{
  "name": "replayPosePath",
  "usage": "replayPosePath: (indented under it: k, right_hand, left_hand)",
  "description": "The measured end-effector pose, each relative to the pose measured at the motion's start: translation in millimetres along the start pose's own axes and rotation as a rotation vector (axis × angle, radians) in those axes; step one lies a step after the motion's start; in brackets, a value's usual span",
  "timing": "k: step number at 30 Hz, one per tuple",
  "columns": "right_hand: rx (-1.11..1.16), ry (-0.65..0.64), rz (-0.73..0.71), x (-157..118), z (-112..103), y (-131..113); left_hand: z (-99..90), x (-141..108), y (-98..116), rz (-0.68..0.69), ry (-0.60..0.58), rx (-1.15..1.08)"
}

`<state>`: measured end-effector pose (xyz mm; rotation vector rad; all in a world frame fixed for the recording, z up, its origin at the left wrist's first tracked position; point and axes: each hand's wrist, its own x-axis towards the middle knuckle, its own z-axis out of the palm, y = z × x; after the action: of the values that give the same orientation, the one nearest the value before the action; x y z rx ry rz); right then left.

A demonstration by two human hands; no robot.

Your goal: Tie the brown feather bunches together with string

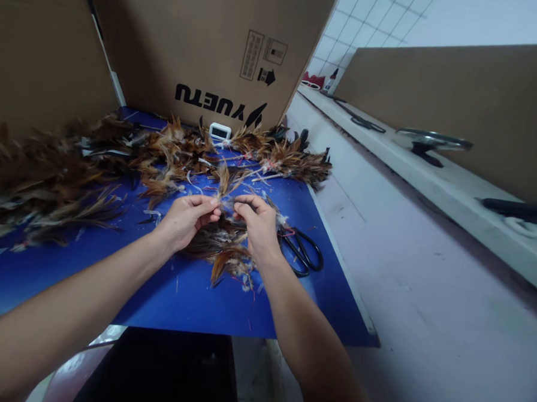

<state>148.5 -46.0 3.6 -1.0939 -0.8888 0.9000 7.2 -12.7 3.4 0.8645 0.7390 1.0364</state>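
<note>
Over the middle of the blue table, my left hand [187, 219] pinches a small brown feather bunch [223, 179] near its base, with the tips pointing up and away. My right hand [259, 224] is close beside it, thumb and forefinger pressed together. What lies between those fingertips is too small to make out. Below both hands is a loose pile of brown and grey feathers [224, 252], with bits of red thread at its lower edge. Black-handled scissors [305, 254] rest right of my right wrist, their blades hidden.
Brown feather heaps [39, 183] cover the table's left side, and another row [275, 153] runs along the back. A small white digital display [220, 131] stands against a tall cardboard box [204, 47]. On the right, a ledge [388, 144] holds a glass lid [434, 139] and more scissors [367, 123].
</note>
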Motion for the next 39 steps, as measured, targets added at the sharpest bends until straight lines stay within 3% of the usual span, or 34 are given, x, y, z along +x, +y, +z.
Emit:
replayPosePath:
  k: [14, 39]
  right_hand:
    - [-0.037, 0.016, -0.096, 0.2, 0.5, -0.3]
    - [-0.06, -0.001, -0.089, 2.0, -0.9, 2.5]
  left_hand:
    - [-0.7, -1.2, -1.9, -0.031, -0.029, 0.06]
    - [-2.1, -1.6, -2.4, -0.021, -0.065, 0.095]
